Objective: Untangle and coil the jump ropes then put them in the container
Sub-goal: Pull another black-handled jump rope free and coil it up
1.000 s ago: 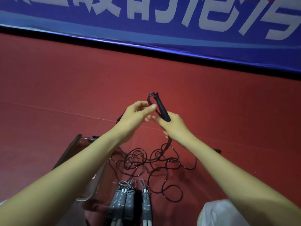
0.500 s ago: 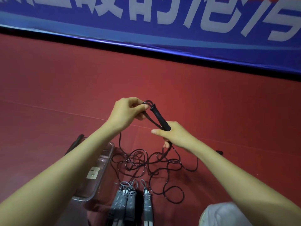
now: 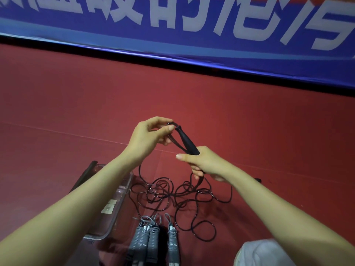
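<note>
My right hand (image 3: 203, 162) grips the lower part of a black jump rope handle (image 3: 186, 139), which points up and to the left. My left hand (image 3: 149, 139) pinches the black cord where it loops out of the handle's top end. The rest of the black rope (image 3: 172, 196) hangs down from my hands and lies in a tangled heap on the red floor. A clear plastic container (image 3: 115, 208) sits on the floor at the lower left, partly hidden by my left forearm. Three grey jump rope handles (image 3: 151, 240) lie side by side beside it.
A dark lid (image 3: 84, 175) leans behind the container. A blue banner (image 3: 172, 35) with large pale characters runs along the far edge of the red floor (image 3: 269, 131). My knee in pale cloth (image 3: 265, 254) shows at the bottom right. A small black object (image 3: 258, 180) lies by my right forearm.
My left hand has moved from beside the handle's middle up to its top end and now pinches the cord loop there. The handle has tilted further left. The view has shifted slightly.
</note>
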### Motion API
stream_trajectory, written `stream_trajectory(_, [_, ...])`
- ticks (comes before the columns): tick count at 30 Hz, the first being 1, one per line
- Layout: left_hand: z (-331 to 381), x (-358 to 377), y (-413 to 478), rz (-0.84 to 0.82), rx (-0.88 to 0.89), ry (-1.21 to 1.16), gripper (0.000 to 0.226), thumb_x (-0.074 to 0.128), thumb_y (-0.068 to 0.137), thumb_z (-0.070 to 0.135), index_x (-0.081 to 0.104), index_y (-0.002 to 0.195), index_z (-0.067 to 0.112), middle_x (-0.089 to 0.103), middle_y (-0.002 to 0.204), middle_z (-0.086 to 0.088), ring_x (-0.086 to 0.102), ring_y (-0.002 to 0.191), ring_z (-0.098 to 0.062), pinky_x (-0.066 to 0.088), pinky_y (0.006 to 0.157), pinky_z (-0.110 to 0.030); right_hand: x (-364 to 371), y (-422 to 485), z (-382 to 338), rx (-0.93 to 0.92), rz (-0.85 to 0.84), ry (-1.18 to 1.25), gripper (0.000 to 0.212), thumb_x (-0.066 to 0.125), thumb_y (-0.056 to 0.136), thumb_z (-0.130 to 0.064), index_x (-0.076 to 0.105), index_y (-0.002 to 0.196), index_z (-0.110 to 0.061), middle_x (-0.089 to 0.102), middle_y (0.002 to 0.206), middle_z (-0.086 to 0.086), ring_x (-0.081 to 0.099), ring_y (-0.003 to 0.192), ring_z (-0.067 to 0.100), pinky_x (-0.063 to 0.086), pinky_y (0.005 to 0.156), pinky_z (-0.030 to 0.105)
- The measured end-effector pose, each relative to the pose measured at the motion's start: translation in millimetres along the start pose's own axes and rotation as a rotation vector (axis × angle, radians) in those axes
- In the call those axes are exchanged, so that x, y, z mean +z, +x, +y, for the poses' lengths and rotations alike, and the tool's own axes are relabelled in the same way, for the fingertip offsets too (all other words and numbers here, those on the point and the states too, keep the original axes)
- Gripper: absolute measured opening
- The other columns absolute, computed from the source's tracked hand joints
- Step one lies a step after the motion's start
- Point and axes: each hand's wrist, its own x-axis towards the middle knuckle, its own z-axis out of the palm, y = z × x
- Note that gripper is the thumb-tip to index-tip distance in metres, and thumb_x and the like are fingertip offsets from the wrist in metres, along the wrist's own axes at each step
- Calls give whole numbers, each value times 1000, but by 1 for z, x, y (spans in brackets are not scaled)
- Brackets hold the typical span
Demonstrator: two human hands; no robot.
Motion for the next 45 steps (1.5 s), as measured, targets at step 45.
stream_trajectory(45, [-1, -6, 14, -384, -115, -150, 3, 60, 90, 6, 58, 88, 5, 46, 59, 5, 32, 52, -7, 31, 52, -16, 16, -5, -10, -169, -107, -123, 29, 42, 101, -32, 61, 83, -19, 67, 73, -8, 59, 75, 3, 42, 79, 24])
